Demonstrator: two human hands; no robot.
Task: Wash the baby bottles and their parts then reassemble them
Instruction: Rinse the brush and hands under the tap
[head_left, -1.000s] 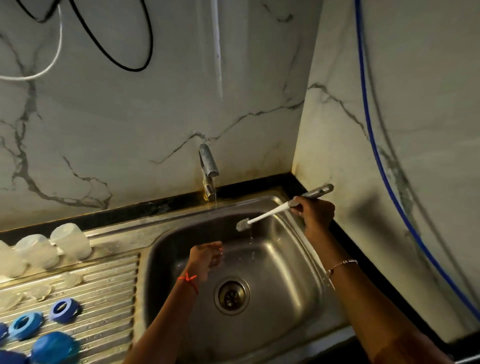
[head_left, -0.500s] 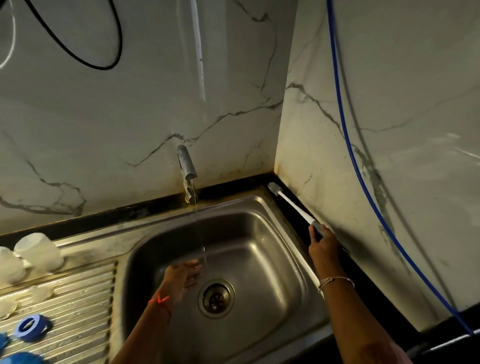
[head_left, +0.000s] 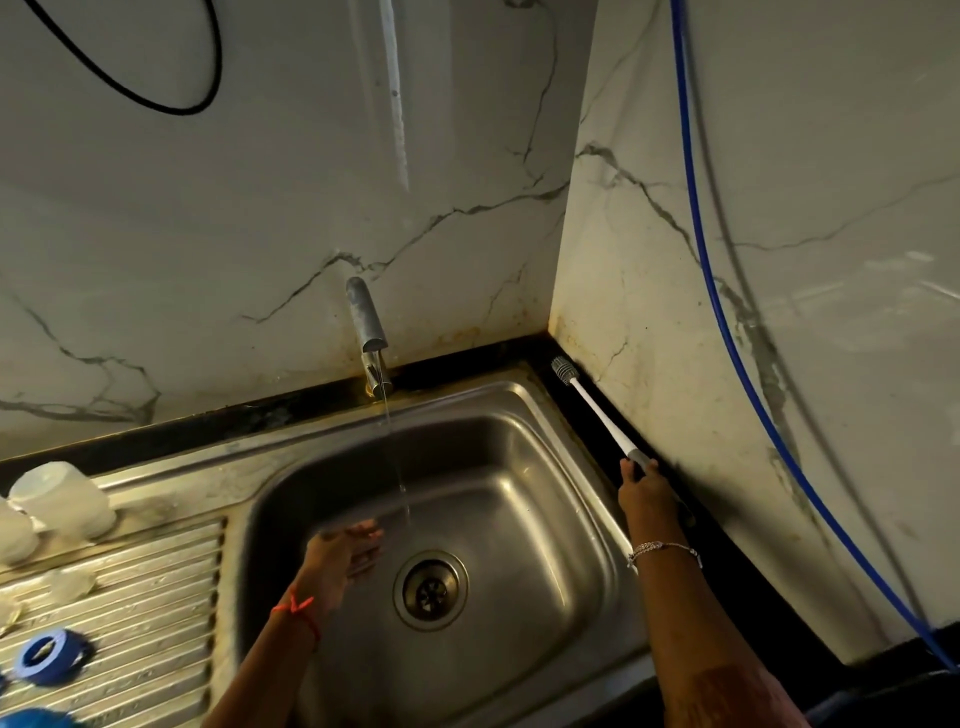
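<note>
My right hand (head_left: 644, 491) grips the grey handle end of a slim bottle brush (head_left: 597, 408) that lies along the black ledge between the steel sink (head_left: 524, 499) and the right wall, bristle head towards the corner. Inside the basin my left hand (head_left: 345, 551) hangs under the thin stream from the tap (head_left: 366, 322), fingers loose, holding nothing. On the drainboard (head_left: 156, 597) at the left stand upturned translucent bottles (head_left: 62, 499), with clear teats (head_left: 70, 584) and a blue screw ring (head_left: 44, 652) in front of them.
The drain (head_left: 430, 590) sits in the middle of the basin. Marble walls close in behind and to the right. A blue hose (head_left: 727, 332) runs down the right wall, and a black cable (head_left: 156, 98) loops on the back wall.
My right hand carried the brush from over the basin to the right ledge and laid it down along the wall. My left hand stayed under the running water.
</note>
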